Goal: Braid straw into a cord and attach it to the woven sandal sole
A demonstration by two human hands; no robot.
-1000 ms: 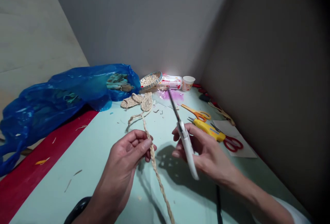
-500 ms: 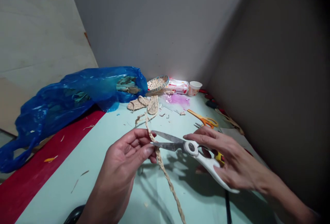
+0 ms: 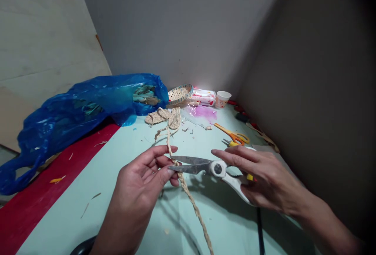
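Note:
My left hand (image 3: 147, 180) pinches a braided straw cord (image 3: 190, 202) between thumb and fingers. The cord's loose strands rise above the fingers, and its long braid hangs down toward the front of the table. My right hand (image 3: 261, 172) grips white-handled scissors (image 3: 217, 169) through the handles. Their blades point left and lie slightly apart at the cord, close to my left fingertips. Beyond the hands rest two flat woven straw pieces (image 3: 174, 118). Orange-handled scissors (image 3: 232, 132) lie behind my right hand.
A blue plastic bag (image 3: 96, 98) holding dried leaves stretches along the left. At the back stand a small woven basket (image 3: 180, 94), a red-and-white packet (image 3: 204, 97) and a paper cup (image 3: 222, 100). Straw scraps dot the pale green tabletop (image 3: 123, 149). A grey wall (image 3: 188, 31) rises behind.
The white scissors' blades and handles have drawn closer together at the cord, and my right fingers have closed in somewhat. My left hand keeps its hold in nearly the same place.

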